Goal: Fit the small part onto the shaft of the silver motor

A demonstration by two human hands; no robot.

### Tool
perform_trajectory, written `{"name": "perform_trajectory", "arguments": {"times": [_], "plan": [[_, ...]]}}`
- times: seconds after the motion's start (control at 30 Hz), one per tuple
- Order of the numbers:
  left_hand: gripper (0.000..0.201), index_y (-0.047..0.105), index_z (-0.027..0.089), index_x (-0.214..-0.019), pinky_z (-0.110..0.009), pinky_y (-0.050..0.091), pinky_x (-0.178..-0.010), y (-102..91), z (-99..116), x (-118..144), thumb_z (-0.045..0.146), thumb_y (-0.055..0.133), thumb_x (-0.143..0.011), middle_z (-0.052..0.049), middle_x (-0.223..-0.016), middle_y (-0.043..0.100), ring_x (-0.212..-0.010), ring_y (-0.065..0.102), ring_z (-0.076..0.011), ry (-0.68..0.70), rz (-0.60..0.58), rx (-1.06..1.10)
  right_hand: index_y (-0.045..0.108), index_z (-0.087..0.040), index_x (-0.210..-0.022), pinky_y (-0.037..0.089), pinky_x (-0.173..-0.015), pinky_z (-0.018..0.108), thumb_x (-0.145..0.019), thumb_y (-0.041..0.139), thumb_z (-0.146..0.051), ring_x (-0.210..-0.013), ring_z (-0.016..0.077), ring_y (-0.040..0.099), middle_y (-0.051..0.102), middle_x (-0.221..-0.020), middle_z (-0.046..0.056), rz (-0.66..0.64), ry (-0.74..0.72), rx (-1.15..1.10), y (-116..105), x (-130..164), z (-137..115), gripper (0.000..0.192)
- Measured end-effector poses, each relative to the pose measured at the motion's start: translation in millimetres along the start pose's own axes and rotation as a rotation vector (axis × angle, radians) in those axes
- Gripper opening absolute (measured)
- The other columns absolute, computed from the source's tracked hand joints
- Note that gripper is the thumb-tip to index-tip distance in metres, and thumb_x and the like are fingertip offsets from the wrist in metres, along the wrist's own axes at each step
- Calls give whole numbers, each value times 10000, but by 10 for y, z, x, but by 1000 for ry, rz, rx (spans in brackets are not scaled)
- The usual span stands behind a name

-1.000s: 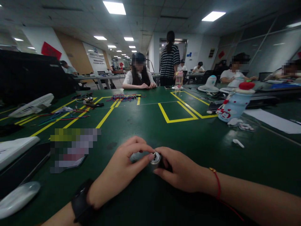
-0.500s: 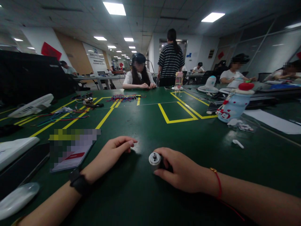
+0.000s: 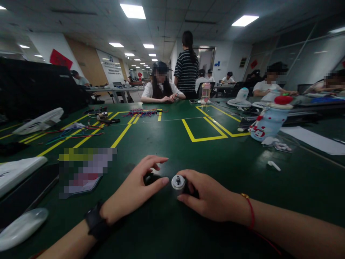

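fingers of the right hand (image 3: 208, 199) curl around a small silver cylinder (image 3: 178, 182) with a short shaft on its upper end, holding it upright on the green table (image 3: 221, 165); thumb below and index finger above pinch its far side. just to the left, the left hand (image 3: 134, 190) rests on the table with its fingers closed loosely over a small black part (image 3: 150, 178), thumb stretched toward the cylinder and nearly touching it. a black watch (image 3: 95, 223) sits on the left wrist, a red string bracelet (image 3: 249, 212) on the right wrist.

both held things lie near the front middle of the table, close to the camera wearer. further left is a blurred-out flat object (image 3: 84, 171), then white housing pieces (image 3: 20, 171) at the table edge. a bundle of coloured wires (image 3: 142, 112) lies far back near the yellow tape lines (image 3: 201, 129). on the right stands a pale blue bottle with a red cap (image 3: 269, 118), with a small white piece (image 3: 273, 165) lying nearer in front of it.

across the table a seated person in white (image 3: 161, 90) works with both hands, and a person in a striped shirt (image 3: 185, 70) stands behind, facing away. more people sit at desks to the right.
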State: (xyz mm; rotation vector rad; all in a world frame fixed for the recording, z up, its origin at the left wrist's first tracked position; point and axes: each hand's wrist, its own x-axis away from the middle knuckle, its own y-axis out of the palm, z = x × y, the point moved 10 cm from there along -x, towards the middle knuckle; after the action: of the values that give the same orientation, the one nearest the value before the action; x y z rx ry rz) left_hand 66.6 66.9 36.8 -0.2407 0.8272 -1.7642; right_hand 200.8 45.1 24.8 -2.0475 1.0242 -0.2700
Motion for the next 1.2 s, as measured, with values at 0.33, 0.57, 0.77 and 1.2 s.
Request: {"name": "perform_trajectory", "arguments": {"times": [0.33, 0.57, 0.77, 1.2], "plan": [[121, 706, 285, -940, -320, 438, -858, 39, 441, 27, 290, 592, -904, -14, -1021, 537, -968, 546, -193, 111, 103, -5, 540, -176, -1076, 360, -603, 259, -823, 625, -215, -675, 131, 466, 583, -897, 19, 20, -51, 9, -4, -10, -54, 270], [175, 735, 342, -1006, -348, 432, -869, 71, 60, 13, 352, 598, -898, -17, -1072, 551, -974, 542, -205, 68, -119, -112, 532, -185, -1114, 385, -634, 270, -821, 630, -222, -723, 144, 490, 595, -954, 35, -4, -9, -20, 14, -2, -8, 311], [163, 736, 386, -990, -437, 356, -992, 292, 21, 59, 349, 618, -884, -3, -1197, 562, -1118, 483, -246, 120, -307, -252, 534, -196, -1119, 395, -622, 277, -836, 619, -250, -708, 144, 493, 585, -904, 24, -26, 25, -19, 33, 19, 39, 300], [283, 686, 292, -1099, -415, 406, -1002, -113, -386, -102, 402, 491, -927, -48, -1162, 580, -1097, 546, -240, -33, -150, -149, 530, -195, -1149, 416, -629, 276, -838, 635, -256, -712, 143, 516, 600, -938, 37, -26, 40, -37, 13, 21, 48, 333]]}}
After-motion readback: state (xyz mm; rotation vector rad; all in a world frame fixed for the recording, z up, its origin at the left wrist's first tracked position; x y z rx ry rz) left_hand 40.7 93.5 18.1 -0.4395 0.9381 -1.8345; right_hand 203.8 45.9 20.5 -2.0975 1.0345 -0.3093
